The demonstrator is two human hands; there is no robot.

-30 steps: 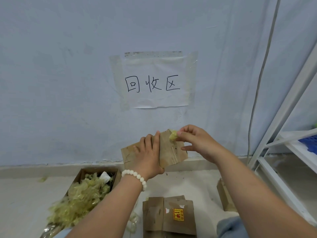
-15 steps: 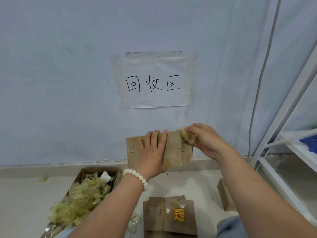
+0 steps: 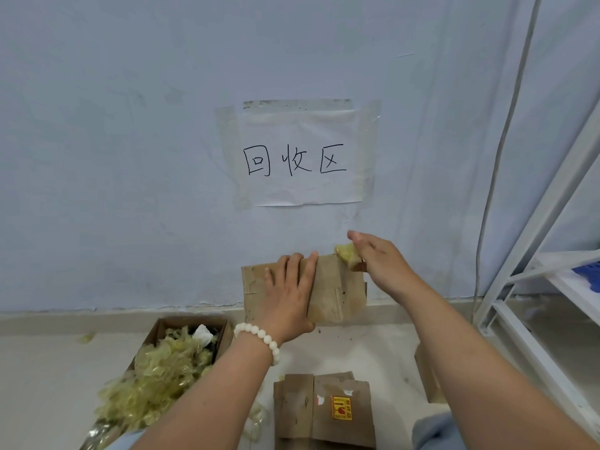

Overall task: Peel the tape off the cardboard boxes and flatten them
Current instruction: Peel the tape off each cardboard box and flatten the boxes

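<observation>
1. My left hand (image 3: pixel 287 297) gripped the cardboard box (image 3: pixel 337 293) mid-panel, fingers hooked over its top edge, and held it up in front of the wall.
2. My right hand (image 3: pixel 380 264) pinched a crumpled tape wad (image 3: pixel 346 253) at the box's top right corner. Couldn't tell if the tape was attached there.
3. Judgement: the cardboard was light, fairly stiff, and folds at its creases, so brace close to the peel corner.
4. Judgement: the tape was thin, sticky and tears easily, so pinch near the bond line.
</observation>
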